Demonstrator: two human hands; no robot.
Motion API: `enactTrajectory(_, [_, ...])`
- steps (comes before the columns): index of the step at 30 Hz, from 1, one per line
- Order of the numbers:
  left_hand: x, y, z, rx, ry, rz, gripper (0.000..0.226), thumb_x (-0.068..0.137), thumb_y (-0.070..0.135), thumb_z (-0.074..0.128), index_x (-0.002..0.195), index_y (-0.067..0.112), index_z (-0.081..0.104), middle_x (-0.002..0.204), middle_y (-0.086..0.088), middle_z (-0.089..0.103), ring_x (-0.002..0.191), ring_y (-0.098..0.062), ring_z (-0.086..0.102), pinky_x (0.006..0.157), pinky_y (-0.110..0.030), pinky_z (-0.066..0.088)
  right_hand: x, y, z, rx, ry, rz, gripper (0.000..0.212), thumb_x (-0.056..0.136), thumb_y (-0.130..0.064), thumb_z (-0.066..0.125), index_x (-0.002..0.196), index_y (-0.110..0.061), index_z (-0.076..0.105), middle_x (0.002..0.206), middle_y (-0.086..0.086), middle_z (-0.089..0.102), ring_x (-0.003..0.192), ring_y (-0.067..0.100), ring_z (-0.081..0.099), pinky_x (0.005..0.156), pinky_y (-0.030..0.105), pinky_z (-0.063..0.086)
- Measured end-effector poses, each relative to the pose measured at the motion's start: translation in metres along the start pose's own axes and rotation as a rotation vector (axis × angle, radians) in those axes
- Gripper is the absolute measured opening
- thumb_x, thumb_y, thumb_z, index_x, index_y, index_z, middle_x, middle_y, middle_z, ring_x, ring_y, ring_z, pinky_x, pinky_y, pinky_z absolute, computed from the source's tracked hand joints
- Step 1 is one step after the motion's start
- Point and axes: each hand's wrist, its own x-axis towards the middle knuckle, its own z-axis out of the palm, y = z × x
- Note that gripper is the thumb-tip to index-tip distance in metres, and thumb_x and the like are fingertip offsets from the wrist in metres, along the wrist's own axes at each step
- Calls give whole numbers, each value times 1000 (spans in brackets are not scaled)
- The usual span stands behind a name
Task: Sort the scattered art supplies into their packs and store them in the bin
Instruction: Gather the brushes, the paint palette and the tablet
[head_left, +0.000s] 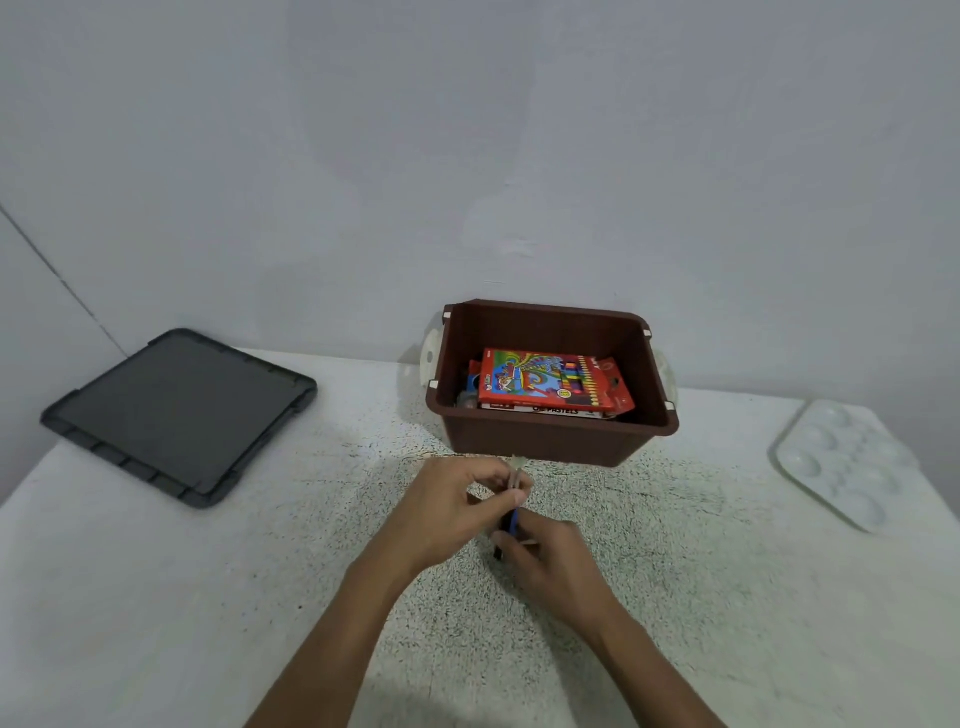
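A brown plastic bin stands at the back middle of the table. Inside it lies a red pack of coloured pens on top of a white oil pastels box. In front of the bin, my left hand pinches the upper end of a small bundle of brushes or pens, whose pale tips point towards the bin. My right hand grips the lower end of the same bundle, where blue and black handles show.
A dark grey bin lid lies flat at the table's left. A white paint palette sits near the right edge. The speckled table top meets a plain wall behind.
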Motion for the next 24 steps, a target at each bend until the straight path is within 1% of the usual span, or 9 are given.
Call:
enactTrajectory(4, [-2,-5,0,-20,34,3,44,84,45,73,126,36,63,117,24,66,110,0,61,83,-20,55,2,6,-8,-13,53,15,15,97,-22,61,102,-13,71,83,1,74,70,19,69,65,39,56])
enactTrajectory(6, [-4,-18,0,-86,93,-57,44,86,55,66,126,38,61,116,23,66,108,0,62,83,-21,54,2,9,-10,-12,60,28,12,96,-21,61,101,-16,71,83,0,74,72,17,70,66,36,57])
enactTrajectory(8, [-8,-42,2,-115,152,-161,41,84,65,59,118,42,64,112,21,68,104,-2,64,85,-31,56,1,11,-10,27,67,56,11,96,-18,61,102,-17,70,85,-3,74,76,11,71,69,27,58])
enactTrajectory(11, [-17,-82,9,-36,176,-282,14,91,45,64,104,43,66,104,18,70,102,-7,66,86,-35,58,1,14,-12,36,59,64,13,96,-19,62,105,-16,70,91,-6,74,81,3,71,75,22,58])
enactTrajectory(13, [-20,-99,11,-60,230,-311,13,92,25,68,98,35,70,96,15,72,96,-12,69,80,-34,60,3,12,-14,9,48,57,13,96,-20,61,104,-15,71,90,-5,74,80,2,71,76,23,58])
enactTrajectory(16, [-17,-102,12,-47,239,-337,12,91,19,69,95,30,71,91,10,73,89,-10,69,76,-32,60,11,1,-28,-45,57,16,13,97,-21,60,102,-14,70,84,-2,73,74,9,70,70,29,59])
enactTrajectory(19, [-14,-103,17,110,251,-267,14,90,22,71,100,33,69,91,15,71,82,1,67,76,-24,58,26,-21,-56,-151,85,-70,15,98,-23,58,105,-15,68,82,0,72,71,16,69,67,35,58])
enactTrajectory(22, [-15,-104,26,396,242,-183,21,91,30,68,112,32,68,96,20,60,69,3,62,64,-8,46,47,-47,-92,-330,161,-182,16,98,-23,58,99,-10,67,76,-1,69,64,13,64,59,24,51])
enactTrajectory(24, [-14,-104,32,582,205,-136,21,91,34,66,112,31,69,100,18,56,62,4,57,56,-4,35,62,-59,-115,-448,209,-259,17,97,-25,59,93,-10,65,74,3,69,64,22,63,57,34,49])
